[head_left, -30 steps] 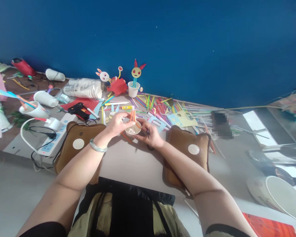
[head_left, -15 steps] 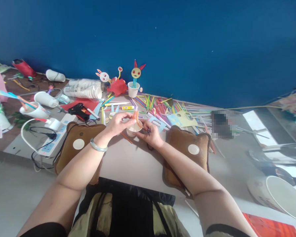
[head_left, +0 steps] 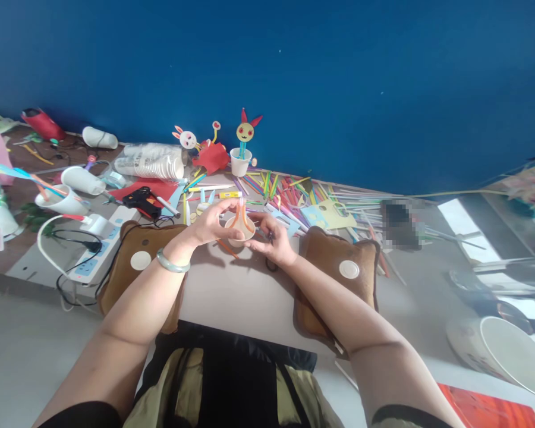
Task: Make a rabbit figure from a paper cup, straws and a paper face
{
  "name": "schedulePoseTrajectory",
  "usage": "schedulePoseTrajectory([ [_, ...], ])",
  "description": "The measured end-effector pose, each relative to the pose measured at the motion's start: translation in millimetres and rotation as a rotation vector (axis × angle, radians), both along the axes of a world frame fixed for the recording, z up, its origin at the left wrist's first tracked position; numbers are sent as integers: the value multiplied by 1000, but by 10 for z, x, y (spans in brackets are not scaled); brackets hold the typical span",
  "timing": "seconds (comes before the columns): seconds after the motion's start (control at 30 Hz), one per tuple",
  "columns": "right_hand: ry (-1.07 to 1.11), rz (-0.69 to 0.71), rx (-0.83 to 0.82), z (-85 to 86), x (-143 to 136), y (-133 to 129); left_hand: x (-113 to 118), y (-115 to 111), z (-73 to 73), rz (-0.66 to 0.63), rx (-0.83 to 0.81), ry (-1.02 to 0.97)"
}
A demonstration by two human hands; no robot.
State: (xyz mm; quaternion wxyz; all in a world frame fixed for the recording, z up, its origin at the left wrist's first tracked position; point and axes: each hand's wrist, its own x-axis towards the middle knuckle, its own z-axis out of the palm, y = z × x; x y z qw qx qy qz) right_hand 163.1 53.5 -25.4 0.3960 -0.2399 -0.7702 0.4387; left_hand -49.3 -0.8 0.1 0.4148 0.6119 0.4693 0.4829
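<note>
Between my hands is a white paper cup (head_left: 241, 239), its open top tilted toward me. Orange pipe cleaners (head_left: 239, 217) rise from inside it, close together at the top. My left hand (head_left: 214, 224) grips the cup's left side, thumb at the rim. On the right side, my right hand (head_left: 274, 238) has its fingers on the cup, with a small dark thing in its curled fingers that I cannot make out. An orange strip (head_left: 227, 249) lies on the table just below the cup.
Brown cushions (head_left: 334, 270) flank the hands. A glue gun (head_left: 143, 201), a power strip (head_left: 100, 249) and stacked cups (head_left: 150, 166) are at left. Behind are a rabbit-faced figure in a cup (head_left: 241, 161), a yellow glue stick (head_left: 230, 195) and many coloured pipe cleaners (head_left: 289, 193).
The cup has tilted toward me, showing more of its inside. My left hand has moved from the orange pipe cleaners down to the cup's left side.
</note>
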Motion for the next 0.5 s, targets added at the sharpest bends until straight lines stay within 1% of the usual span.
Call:
schedulePoseTrajectory([
  [0.1,61,-66,-31,3,10,-2,-12,-24,-4,-40,-13,108],
  [0.2,77,-198,-93,3,11,14,-11,-38,-13,-24,-33,138],
  [0.27,74,-311,-138,-8,7,45,-8,-29,-22,2,-32,69],
  [0.37,95,-458,-173,-29,-2,102,-1,2,-42,51,-7,-91],
  [0.43,124,-524,-174,-25,-3,134,-1,22,-58,92,15,-152],
  [0.5,159,-563,-162,15,7,157,-12,33,-70,131,30,-172],
])
